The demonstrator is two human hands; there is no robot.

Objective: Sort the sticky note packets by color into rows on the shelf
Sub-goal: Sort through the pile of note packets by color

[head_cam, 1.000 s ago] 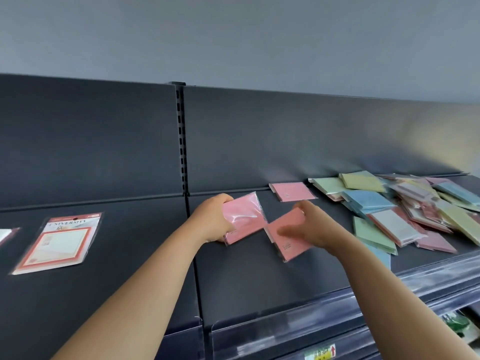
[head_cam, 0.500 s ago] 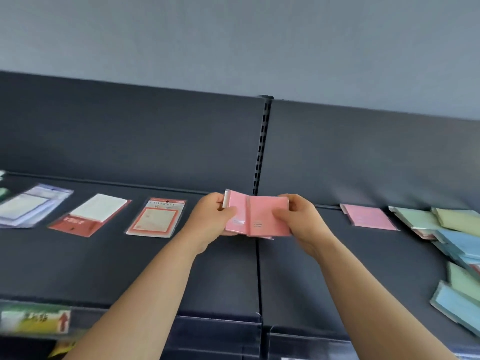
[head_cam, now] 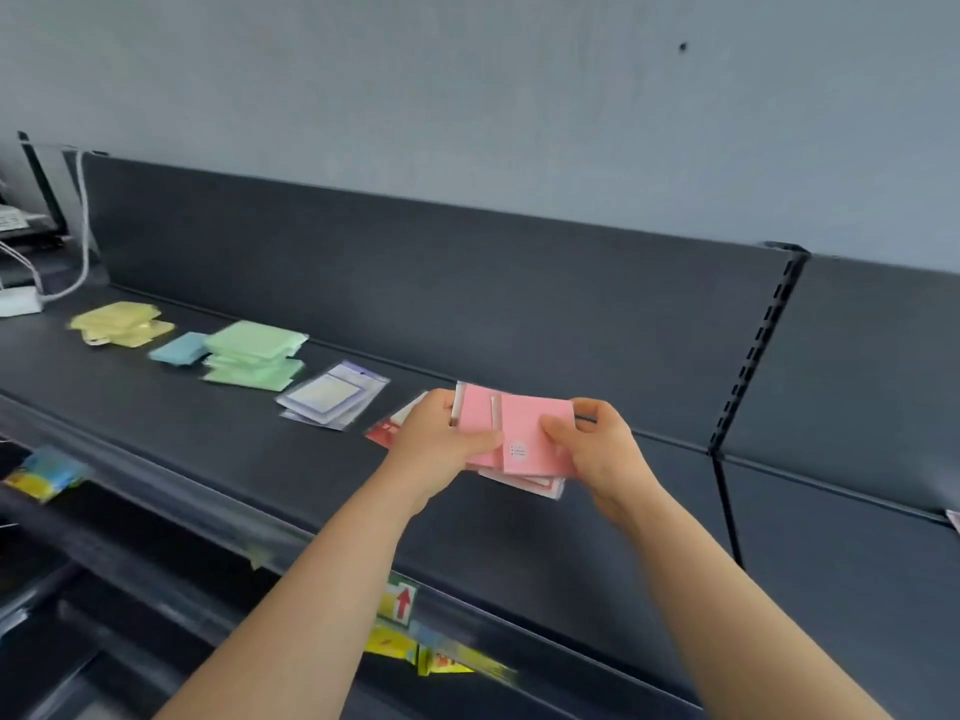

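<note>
**What the view keeps back**

The left grip (head_cam: 441, 441) covers most of a red-and-white packet (head_cam: 382, 433) lying on the shelf (head_cam: 519, 537); only a red corner and a white strip show. The pink packets (head_cam: 535, 433) are pinched between the left grip and the right grip (head_cam: 597, 452). The front one hides those beneath, so their count cannot be told. The print on its round sticker (head_cam: 518, 450) is too small to read. The clear-sleeved packets (head_cam: 332, 394) are smeared. The arrow label (head_cam: 400, 602) and yellow packs (head_cam: 447, 659) below the shelf edge are blurred. A pink corner (head_cam: 955, 519) is cut off by the right border, a white box (head_cam: 18, 304) by the left.
</note>
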